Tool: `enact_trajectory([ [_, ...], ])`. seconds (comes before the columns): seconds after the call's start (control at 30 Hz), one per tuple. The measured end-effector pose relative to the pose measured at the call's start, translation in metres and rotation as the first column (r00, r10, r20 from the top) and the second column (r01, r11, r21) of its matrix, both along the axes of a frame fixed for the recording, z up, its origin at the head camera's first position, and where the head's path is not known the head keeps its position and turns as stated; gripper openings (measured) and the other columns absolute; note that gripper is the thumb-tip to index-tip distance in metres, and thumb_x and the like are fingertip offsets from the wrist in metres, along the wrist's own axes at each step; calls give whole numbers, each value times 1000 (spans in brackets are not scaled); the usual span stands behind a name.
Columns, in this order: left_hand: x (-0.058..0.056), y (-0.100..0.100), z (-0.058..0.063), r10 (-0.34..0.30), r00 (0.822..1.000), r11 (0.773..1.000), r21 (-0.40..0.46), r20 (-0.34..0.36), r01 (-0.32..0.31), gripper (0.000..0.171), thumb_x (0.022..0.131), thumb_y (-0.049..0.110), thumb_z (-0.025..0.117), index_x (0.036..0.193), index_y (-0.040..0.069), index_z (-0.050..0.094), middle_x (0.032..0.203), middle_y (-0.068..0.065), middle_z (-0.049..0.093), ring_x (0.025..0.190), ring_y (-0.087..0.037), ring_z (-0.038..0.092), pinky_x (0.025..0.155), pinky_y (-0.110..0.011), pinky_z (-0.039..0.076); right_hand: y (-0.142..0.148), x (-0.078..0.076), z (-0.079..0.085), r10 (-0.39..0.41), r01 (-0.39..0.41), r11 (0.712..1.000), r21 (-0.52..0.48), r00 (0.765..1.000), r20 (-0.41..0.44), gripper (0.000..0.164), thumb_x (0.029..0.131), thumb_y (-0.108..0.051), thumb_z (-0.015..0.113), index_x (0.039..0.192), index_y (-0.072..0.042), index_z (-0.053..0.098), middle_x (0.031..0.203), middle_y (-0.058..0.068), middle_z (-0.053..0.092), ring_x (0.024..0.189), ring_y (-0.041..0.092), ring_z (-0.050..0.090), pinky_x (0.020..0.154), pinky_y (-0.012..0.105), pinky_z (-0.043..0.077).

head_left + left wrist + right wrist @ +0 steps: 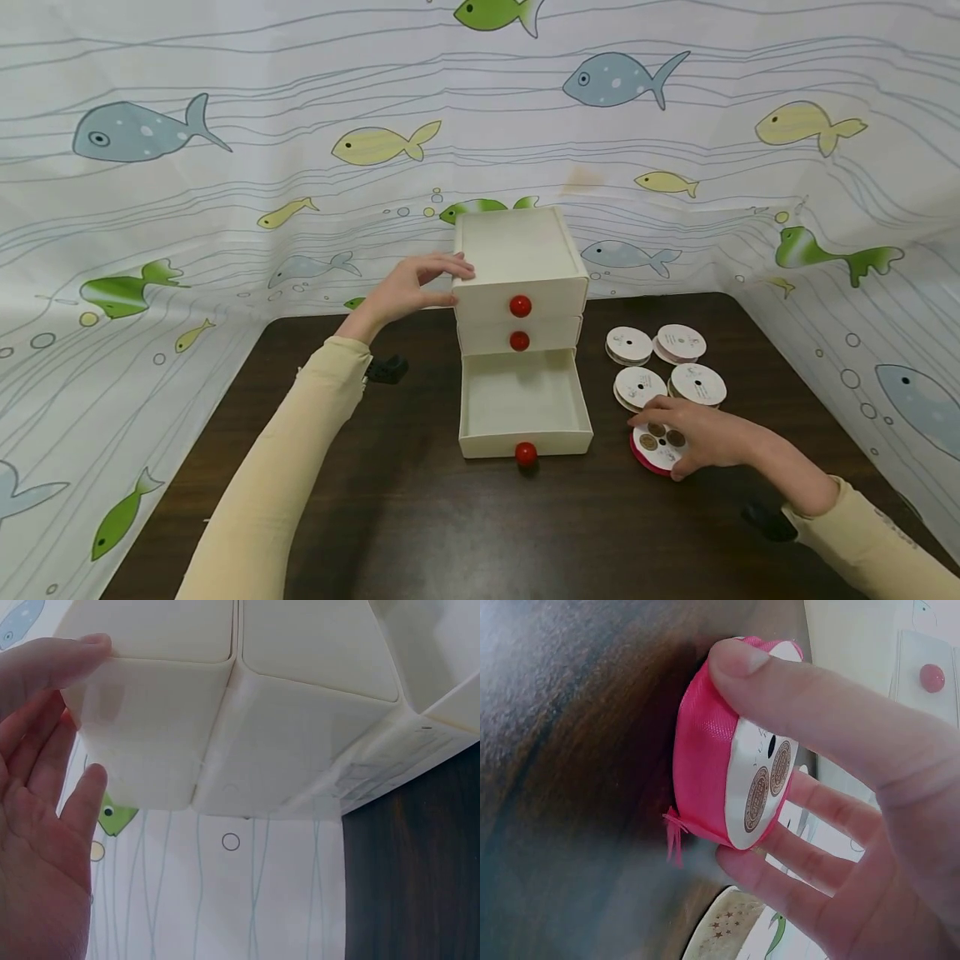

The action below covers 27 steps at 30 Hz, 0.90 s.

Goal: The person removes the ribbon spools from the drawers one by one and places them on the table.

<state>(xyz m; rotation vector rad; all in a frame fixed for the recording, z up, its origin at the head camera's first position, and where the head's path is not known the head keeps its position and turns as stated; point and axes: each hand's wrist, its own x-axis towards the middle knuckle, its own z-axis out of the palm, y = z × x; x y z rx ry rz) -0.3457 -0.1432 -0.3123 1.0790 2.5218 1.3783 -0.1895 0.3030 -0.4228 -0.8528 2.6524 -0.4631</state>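
My right hand (pixel 708 432) grips a spool of pink ribbon (pixel 705 746) by its rim, thumb on one side and fingers on the other. Brown coin-like discs (pixel 757 799) lie on the spool's white face. Beside the spool stands a small cream drawer cabinet (pixel 517 242) with red knobs. Its bottom drawer (pixel 525 443) is pulled out and holds nothing; the two above are closed. My left hand (pixel 408 287) rests on the cabinet's upper left edge, its fingers extended over the top. In the left wrist view, the thumb and fingers lie at the cabinet's corner.
Several white-faced ribbon spools (pixel 698 382) stand in a group behind my right hand. The dark wooden table (pixel 420 525) reaches back to a fish-patterned cloth (pixel 300 75), which surrounds it at the back and sides.
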Motion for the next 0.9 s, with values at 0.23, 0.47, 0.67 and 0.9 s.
enact_trajectory([
  [0.23,1,0,0,1,1000,1000,10,3,-1,37,86,7,75,123,12,70,141,-5,60,147,-12,38,125,-38,28,1,0,3,15,-15,1000,1,1000,-21,79,64,-26,91,135,-18,58,129,-3,57,107,11,55,84,25,52],
  [0.47,1,0,-1,-15,1000,999,33,2,15,37,86,5,74,122,8,70,140,-9,60,148,-16,37,125,-41,28,2,0,14,30,-29,999,15,996,-88,73,67,-30,90,133,-17,61,130,-2,63,113,15,60,91,28,53],
  [0.67,1,-1,-2,-30,1000,999,45,-2,30,37,86,4,74,122,6,70,139,-12,60,148,-18,37,125,-41,28,0,-1,21,11,-7,999,46,996,-94,70,68,-29,89,132,-18,62,131,0,63,114,19,60,94,33,54],
  [0.9,1,-1,-1,-26,1000,999,44,-4,26,37,85,4,75,122,7,70,139,-11,60,148,-18,37,125,-42,28,-1,-3,31,34,-26,998,59,991,-133,71,68,-29,90,131,-17,62,132,-2,63,120,20,60,98,39,54],
])
